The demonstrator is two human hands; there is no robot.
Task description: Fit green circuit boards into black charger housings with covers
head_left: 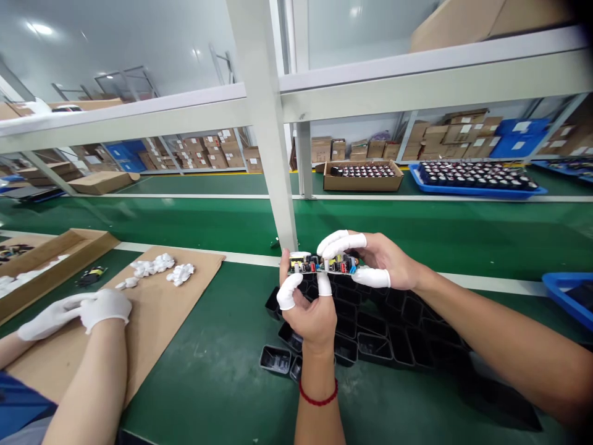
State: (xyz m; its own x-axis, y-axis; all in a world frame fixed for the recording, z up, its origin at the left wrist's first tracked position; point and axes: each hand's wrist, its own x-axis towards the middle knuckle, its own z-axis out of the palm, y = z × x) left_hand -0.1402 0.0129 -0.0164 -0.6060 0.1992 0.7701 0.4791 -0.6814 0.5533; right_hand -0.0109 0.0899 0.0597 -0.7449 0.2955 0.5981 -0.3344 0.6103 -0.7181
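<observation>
My left hand [311, 312], with white finger cots and a red cord at the wrist, grips a populated circuit board [309, 264] from below. From the right, my right hand [386, 256], also in white finger cots, pinches the board's other end between fingers and thumb. Yellow, black, red and blue components stand on it. Whether this is one long board or two end to end, I cannot tell. Directly beneath my hands, many open black plastic cases [373, 347] lie close together on the green bench, partly hidden by my arms.
At left, a co-worker's white-gloved hands [105, 307] rest over a cardboard sheet [185, 275] with white clumps [152, 264]. A cardboard tray [88, 241] stands beyond. A metal post [273, 154] rises ahead. Blue trays [477, 193] and a filled carton [364, 182] sit across the bench.
</observation>
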